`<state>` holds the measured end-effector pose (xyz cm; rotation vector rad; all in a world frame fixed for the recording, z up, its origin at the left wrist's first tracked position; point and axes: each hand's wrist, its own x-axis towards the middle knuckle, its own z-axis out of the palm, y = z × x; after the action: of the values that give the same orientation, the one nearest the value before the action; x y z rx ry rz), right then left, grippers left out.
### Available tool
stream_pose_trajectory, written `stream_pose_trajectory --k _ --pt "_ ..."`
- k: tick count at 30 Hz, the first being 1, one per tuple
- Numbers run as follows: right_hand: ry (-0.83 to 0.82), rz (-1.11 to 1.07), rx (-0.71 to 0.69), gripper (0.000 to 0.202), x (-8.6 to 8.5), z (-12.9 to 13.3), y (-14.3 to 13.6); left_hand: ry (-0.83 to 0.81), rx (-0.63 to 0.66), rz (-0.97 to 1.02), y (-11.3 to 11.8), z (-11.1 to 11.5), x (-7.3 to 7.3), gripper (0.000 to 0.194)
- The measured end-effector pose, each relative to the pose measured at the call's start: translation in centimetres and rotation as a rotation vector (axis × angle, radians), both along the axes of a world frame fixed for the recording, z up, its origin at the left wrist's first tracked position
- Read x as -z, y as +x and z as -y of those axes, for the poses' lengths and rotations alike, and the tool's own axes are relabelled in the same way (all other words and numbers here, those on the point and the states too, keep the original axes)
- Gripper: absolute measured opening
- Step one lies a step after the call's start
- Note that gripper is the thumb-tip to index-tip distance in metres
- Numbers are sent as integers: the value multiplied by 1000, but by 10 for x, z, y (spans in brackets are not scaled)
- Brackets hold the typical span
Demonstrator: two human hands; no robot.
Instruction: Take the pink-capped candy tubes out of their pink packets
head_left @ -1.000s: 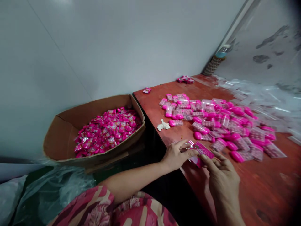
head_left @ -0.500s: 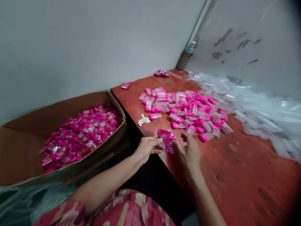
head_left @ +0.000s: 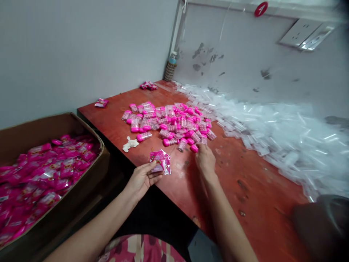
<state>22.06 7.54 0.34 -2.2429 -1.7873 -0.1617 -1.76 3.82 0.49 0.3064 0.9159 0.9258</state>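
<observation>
My left hand (head_left: pixel 143 178) pinches a few pink printed packets (head_left: pixel 159 162) over the near edge of the red table (head_left: pixel 240 171). To its right, my right hand (head_left: pixel 205 160) reaches the front of a heap of clear containers with pink caps (head_left: pixel 174 122). Its fingers are closed at a pink-capped container (head_left: pixel 194 148), which lies at the fingertips; the hand's back hides part of the grip. Small pink pieces show through the containers' clear walls.
A cardboard box (head_left: pixel 102 143) holds many filled pink packets at left. Clear plastic pieces (head_left: pixel 280 134) are heaped at right. A bottle (head_left: pixel 171 67) stands in the corner. A crumpled white scrap (head_left: pixel 130 144) and a pink packet (head_left: pixel 101 103) lie at the left edge.
The view has turned right. My right hand has left the packets and moved to the front of the container heap, its fingers now closed. My left hand still holds the packets.
</observation>
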Motion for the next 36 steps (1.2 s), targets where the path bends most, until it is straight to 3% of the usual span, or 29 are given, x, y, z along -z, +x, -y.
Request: stream_pose_trajectory --k 2,5,12,14,16,18,21,25,30,36 --pt "-120 198 -111 35 -5 -13 21 7 26 -6 -1 1 -2 18" --pt "-194 248 -240 38 -10 -21 39 30 32 -18 -2 0 -3 17" --pt "-217 263 -257 22 -6 6 36 -32 -84 62 12 -5 -2 7" --pt "-182 103 -193 24 -5 24 19 -89 -135 108 19 -6 -1 8" --pt "-131 -341 -136 26 -6 46 -7 -135 -184 149 24 -8 -1 9" --pt "-148 -862 -185 30 -8 71 -38 -160 -216 183 28 -8 -1 10" --pt "-201 -1214 -203 29 -8 100 -80 -170 -222 209 31 -7 -3 11" --pt "-158 -1174 -206 26 -1 111 -105 -167 -208 213 35 -3 -10 11" --pt "-96 -1141 -181 25 4 108 -106 -147 -204 211 38 2 -16 11" --pt "-52 -1177 -171 24 4 110 -108 -137 -194 182 38 5 -14 16"
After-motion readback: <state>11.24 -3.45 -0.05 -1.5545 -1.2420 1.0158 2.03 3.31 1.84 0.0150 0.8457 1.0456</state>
